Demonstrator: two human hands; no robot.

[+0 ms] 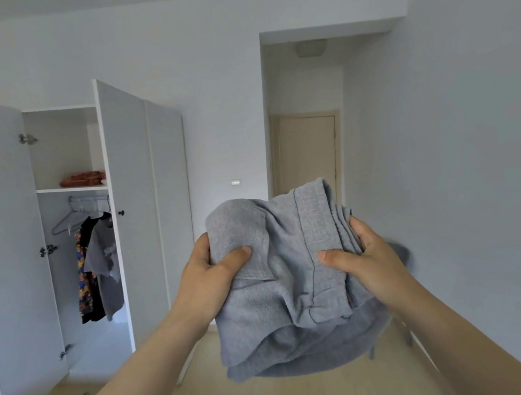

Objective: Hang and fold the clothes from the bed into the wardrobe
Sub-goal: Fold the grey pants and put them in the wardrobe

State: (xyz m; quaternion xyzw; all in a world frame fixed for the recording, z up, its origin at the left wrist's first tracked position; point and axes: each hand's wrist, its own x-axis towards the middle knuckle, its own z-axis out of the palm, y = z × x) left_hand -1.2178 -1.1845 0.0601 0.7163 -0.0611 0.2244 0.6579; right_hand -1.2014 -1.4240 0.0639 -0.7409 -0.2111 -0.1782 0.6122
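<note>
The only lettering is a pale print on the grey short-sleeved T-shirt (103,260) hanging inside the open white wardrobe (2,242). It seems to begin "Ne"; the rest is too blurred to read.

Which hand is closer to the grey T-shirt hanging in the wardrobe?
Left. The left hand grips the folded grey garment on the side toward the wardrobe, where the T-shirt hangs. The right hand grips its far side, away from the T-shirt.
</note>
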